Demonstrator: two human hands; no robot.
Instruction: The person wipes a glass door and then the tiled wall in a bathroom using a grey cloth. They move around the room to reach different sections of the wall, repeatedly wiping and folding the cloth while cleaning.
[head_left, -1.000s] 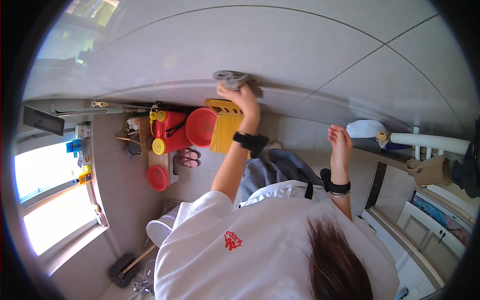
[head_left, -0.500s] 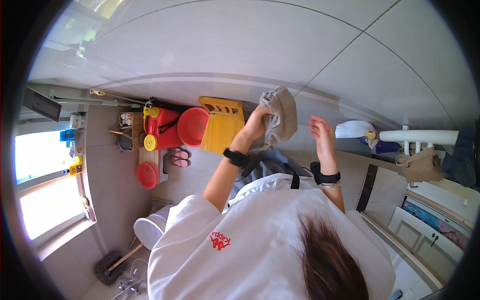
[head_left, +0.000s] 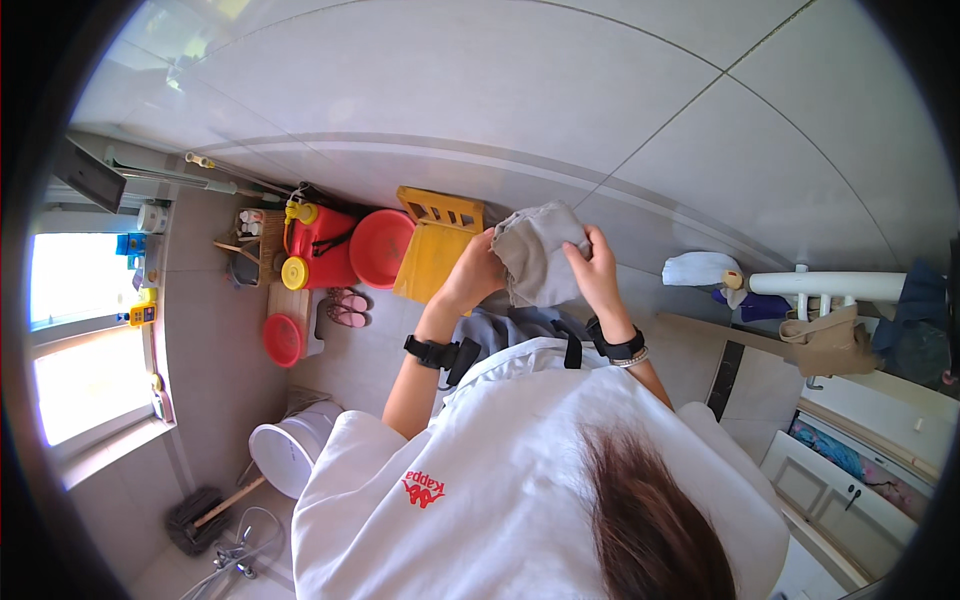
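A bundled piece of grey-beige cloth (head_left: 540,255) is held up in front of my body, folded over on itself with a rough edge on its left side. My left hand (head_left: 478,272) grips that left edge, its fingertips partly hidden by the fabric. On the other side my right hand (head_left: 596,270) has its thumb on the front of the cloth and its fingers behind the right edge. Both wrists wear black straps. Whether the cloth is a garment or a plain piece, I cannot tell.
Beyond my left hand stand a yellow chair (head_left: 435,265), a red basin (head_left: 383,248) and a red jug-like tank (head_left: 325,248). Pink slippers (head_left: 348,308) lie on the floor. A white bucket (head_left: 285,460) is at lower left. Cloths hang by a white pipe (head_left: 840,284) at right.
My right hand, open and apart from the cloth before, now holds its right side. The cloth has come lower and spread wider between both hands.
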